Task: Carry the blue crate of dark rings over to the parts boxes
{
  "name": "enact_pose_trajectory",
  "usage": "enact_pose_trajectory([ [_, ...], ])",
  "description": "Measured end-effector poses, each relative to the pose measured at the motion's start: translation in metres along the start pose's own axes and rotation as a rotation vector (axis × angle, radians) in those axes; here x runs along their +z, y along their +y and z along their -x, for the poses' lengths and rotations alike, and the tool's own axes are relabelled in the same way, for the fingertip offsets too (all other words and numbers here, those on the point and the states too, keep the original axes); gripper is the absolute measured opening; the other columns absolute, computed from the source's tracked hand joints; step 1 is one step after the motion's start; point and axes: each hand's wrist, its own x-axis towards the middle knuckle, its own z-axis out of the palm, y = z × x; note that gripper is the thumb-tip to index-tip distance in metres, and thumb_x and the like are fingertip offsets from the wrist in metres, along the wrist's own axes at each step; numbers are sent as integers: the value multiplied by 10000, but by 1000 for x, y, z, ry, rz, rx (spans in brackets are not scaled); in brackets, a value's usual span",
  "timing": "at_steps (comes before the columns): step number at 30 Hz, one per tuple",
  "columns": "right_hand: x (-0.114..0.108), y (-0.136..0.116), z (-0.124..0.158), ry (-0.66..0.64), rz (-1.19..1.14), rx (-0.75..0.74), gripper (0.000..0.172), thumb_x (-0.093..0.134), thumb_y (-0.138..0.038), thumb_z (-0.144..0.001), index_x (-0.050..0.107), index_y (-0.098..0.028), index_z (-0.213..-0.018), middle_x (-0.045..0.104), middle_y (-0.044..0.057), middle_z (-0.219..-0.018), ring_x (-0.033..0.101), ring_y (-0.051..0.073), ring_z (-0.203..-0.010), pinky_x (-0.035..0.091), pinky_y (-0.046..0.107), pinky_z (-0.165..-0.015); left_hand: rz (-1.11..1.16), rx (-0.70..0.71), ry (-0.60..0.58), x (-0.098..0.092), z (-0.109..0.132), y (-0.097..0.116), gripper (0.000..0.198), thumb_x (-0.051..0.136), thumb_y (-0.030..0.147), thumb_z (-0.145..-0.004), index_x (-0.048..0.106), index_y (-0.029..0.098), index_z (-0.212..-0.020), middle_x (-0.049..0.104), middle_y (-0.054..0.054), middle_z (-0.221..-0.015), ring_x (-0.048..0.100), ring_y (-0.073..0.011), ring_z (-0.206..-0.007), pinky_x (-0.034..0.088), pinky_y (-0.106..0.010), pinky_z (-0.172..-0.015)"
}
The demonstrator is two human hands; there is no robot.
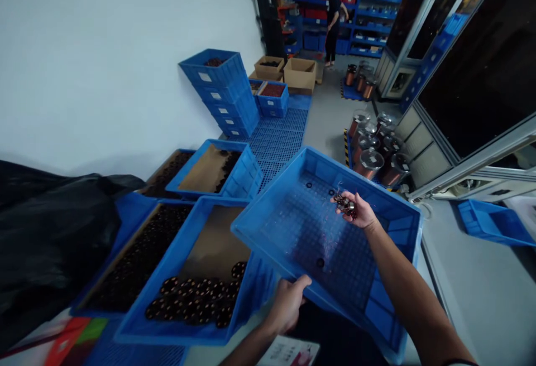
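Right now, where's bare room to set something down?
Bare: cardboard liner in the near bin, beyond the black discs; grey floor between blue grid mat and copper spools. Crowded: among those spools. The right hand, holding small parts, is over the held crate.

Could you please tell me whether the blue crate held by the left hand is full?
The crate is nearly empty: a few dark rings lie scattered on its mostly bare floor.

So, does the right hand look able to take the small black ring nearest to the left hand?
Probably yes: nothing covers the small black ring in the blue bin, and the right hand is over that bin. Yet the small parts it holds may hinder a grasp.
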Motion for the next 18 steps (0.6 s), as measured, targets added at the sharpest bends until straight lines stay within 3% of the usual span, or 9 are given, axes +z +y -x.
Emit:
enact_pose_trajectory([
  [3,-18,-8,-23,4,-79,23,525,517,-647,-854,482,-187,-1105,633,76,-980,612,119,-667,340,148,-398,14,-7,18,16,-18,11,100,639,222,-530,549,207,-569,577,27,-552,534,-146,-533,429,-253,-512],
  [7,-53,-28,-50,11,-119,64,467,580,-503,-884,465,-179,-1199,573,-4,-784,550,85,-567,341,144,-392,31,-40,20,43,-57,40,92,630,204,-549,581,207,-627,614,16,-589,573,-167,-571,469,-273,-556],
  [14,-101,-74,-109,88,-81,50,691,473,-765,-806,469,-170,-1156,619,85,-978,578,99,-589,298,147,-343,9,-48,-81,103,-139,134,79,608,178,-550,577,200,-620,614,10,-563,568,-170,-527,456,-276,-516],
  [18,-123,-89,-160,184,-101,11,539,453,-656,-904,513,-154,-1090,592,34,-868,527,67,-565,326,145,-377,-15,-8,-97,126,-172,182,91,633,152,-550,556,198,-569,597,11,-527,559,-165,-515,430,-259,-497],
])
